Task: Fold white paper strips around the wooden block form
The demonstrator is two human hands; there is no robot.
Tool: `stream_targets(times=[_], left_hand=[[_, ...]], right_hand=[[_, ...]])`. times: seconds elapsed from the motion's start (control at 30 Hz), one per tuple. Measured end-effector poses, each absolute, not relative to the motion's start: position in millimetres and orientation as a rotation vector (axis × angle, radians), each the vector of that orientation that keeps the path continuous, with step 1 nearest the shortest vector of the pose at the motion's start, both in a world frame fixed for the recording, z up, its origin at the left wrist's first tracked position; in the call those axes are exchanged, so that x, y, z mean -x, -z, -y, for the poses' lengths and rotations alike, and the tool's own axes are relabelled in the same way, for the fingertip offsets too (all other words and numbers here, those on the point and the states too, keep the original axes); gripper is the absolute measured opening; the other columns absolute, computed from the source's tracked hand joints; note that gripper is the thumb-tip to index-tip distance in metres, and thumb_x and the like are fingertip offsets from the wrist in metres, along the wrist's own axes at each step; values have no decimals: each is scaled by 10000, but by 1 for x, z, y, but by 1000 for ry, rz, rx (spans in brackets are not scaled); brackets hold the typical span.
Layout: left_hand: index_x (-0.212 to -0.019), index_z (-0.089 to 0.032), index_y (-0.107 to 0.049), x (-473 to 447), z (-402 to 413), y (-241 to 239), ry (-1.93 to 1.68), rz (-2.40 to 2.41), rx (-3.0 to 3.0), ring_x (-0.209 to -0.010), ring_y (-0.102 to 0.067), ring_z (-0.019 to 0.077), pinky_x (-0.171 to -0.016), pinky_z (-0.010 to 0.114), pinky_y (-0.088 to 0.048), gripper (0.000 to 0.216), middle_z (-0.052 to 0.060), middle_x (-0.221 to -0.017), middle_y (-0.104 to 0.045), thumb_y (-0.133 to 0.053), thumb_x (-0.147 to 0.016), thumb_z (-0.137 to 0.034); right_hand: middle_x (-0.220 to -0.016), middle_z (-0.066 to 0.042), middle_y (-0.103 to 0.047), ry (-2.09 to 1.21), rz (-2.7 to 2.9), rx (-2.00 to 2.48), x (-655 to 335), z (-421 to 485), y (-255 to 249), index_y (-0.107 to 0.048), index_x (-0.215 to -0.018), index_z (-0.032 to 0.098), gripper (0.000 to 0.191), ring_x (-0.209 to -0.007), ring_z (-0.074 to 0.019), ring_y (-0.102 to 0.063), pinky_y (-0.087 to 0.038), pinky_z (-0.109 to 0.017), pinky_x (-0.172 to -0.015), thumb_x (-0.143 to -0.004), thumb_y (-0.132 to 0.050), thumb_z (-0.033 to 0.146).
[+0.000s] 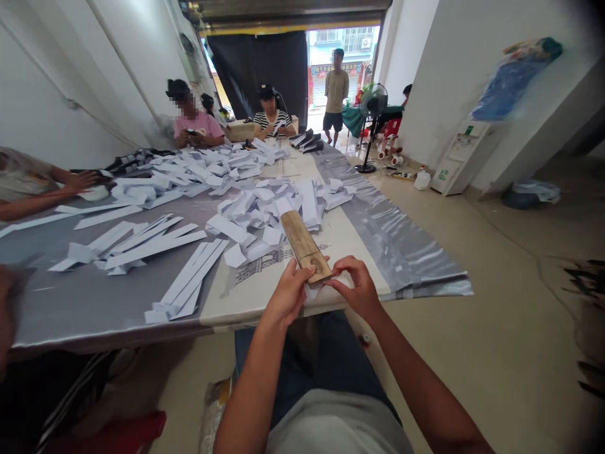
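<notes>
A long, flat wooden block point(305, 243) tilts over the near edge of the table, crossed by a seam and marked with a round hollow near its lower end. My left hand point(289, 293) grips it from the left, thumb on top by the hollow. At its lower right corner, the thumb and forefinger of my right hand point(357, 287) close on the wood. A bit of white material point(312, 293) shows beneath the block; what it is I cannot tell. Just beyond lies a heap of folded white paper pieces point(255, 211).
Long white paper strips point(193, 277) lie left on the cloth-covered table point(378, 246). A larger paper heap point(198, 170) spreads farther back. Several people sit or stand around; one person's arm point(61, 186) rests at the left edge. A fan point(371, 120) and water dispenser point(466, 151) stand right.
</notes>
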State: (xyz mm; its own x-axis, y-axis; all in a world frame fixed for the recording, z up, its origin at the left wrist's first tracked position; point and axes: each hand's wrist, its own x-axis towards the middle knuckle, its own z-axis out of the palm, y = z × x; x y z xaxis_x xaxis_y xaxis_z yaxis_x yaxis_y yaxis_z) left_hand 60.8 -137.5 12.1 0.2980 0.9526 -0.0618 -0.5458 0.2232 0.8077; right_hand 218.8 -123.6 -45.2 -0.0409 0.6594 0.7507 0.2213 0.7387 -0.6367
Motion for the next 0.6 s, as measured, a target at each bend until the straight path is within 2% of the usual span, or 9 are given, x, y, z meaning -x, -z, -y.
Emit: stream_targets(times=[0.1,0.23,0.37,0.6], left_hand=[[-1169,-143,-515,-54,129,-11,-1108,-610,-849,-1000,-642,236,-926,374,-462,474,112,-1112,-666,-682,-730,-210],[-1141,-143,-525,-46,112,-2,-1088,-595,-945,-923,-663,224,-865,351,-481,433,100,-1041,-684,-680,-750,-241],[-1148,-152,-517,-44,93,14,-1094,-589,-962,-905,-661,204,-840,328,-483,461,92,-1037,-684,-698,-736,-254],[-1219,-204,-503,-51,74,24,-1229,-607,-954,-935,-644,188,-844,311,-479,535,71,-1102,-658,-693,-733,-324]], right_hand=[[-821,-4,-557,-466,1789,694,-225,114,31,-559,-987,237,273,-766,-162,-540,-463,-332,-743,-758,-707,232],[-916,-23,-559,-476,2003,726,-226,107,15,-548,-1117,251,318,-761,-149,-536,-458,-301,-740,-813,-632,211],[-908,-24,-603,-441,2211,837,-222,93,14,-578,-1092,246,264,-719,-152,-546,-446,-280,-695,-832,-594,204],[-906,-45,-618,-378,2192,815,-219,62,26,-568,-1078,203,233,-728,-163,-559,-452,-291,-721,-846,-569,228]])
